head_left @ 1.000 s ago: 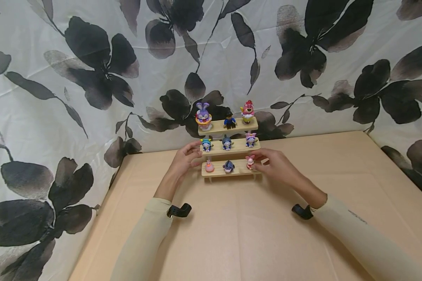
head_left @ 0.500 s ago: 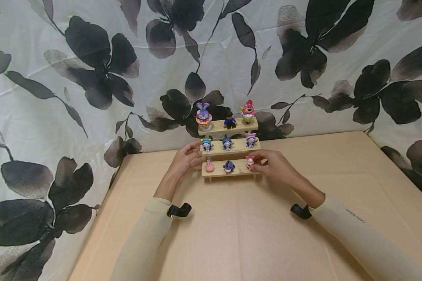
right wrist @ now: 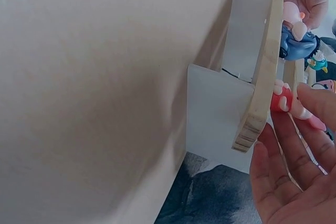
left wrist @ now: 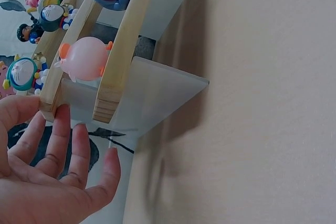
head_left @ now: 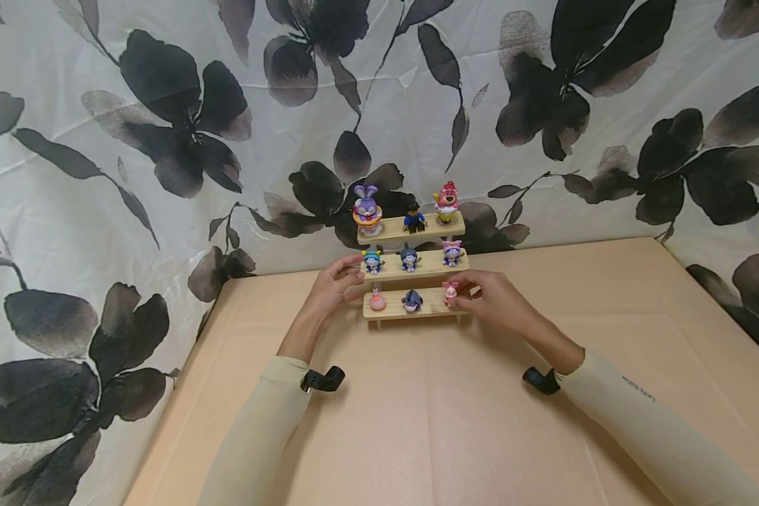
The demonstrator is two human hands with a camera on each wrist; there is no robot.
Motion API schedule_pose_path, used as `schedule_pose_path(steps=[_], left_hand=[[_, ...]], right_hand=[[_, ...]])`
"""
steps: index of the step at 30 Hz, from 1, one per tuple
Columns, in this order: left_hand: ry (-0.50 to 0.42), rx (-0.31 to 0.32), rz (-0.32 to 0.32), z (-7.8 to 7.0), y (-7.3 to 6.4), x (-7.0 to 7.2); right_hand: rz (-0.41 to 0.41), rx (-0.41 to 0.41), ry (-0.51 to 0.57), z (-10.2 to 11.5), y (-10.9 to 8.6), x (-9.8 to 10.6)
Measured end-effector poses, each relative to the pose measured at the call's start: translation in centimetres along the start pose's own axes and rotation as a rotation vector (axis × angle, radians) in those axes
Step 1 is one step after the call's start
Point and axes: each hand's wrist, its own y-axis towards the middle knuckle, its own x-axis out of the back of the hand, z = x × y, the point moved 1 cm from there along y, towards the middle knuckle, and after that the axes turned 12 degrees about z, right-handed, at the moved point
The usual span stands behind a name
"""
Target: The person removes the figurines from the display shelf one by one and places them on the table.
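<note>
A three-tier wooden display shelf (head_left: 411, 313) with pale end panels stands near the back of the table, small figurines on every tier. My left hand (head_left: 331, 287) is at its left side; in the left wrist view, the thumb and a finger pinch the end of the middle plank, other fingers spread below. My right hand (head_left: 496, 299) holds a pink pig figurine in red (right wrist: 282, 100) between thumb and fingers, at the right end of the bottom tier. Beside it sit a blue donkey figurine (head_left: 412, 301) and a round pink figurine (left wrist: 86, 59).
On the middle tier stand three small hooded figurines, one a grey-hooded figurine (head_left: 408, 258). Above are a purple rabbit figurine (head_left: 367, 211), a dark-blue clothed figurine (head_left: 413, 219) and a pink bear figurine (head_left: 446, 203). A floral curtain (head_left: 411, 105) hangs behind the tan table (head_left: 417, 422).
My right wrist has shifted slightly left, and the pig figurine seems to have turned a little in my fingers. The left hand and the shelf have stayed in place.
</note>
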Motion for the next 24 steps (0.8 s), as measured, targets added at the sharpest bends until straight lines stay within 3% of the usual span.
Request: schedule_pose_path(steps=[24], left_hand=[[-0.001,-0.009,0.002,-0.18,-0.13,-0.11]], right_hand=[[-0.008,0.06,0.026,-0.11,-0.02,-0.08]])
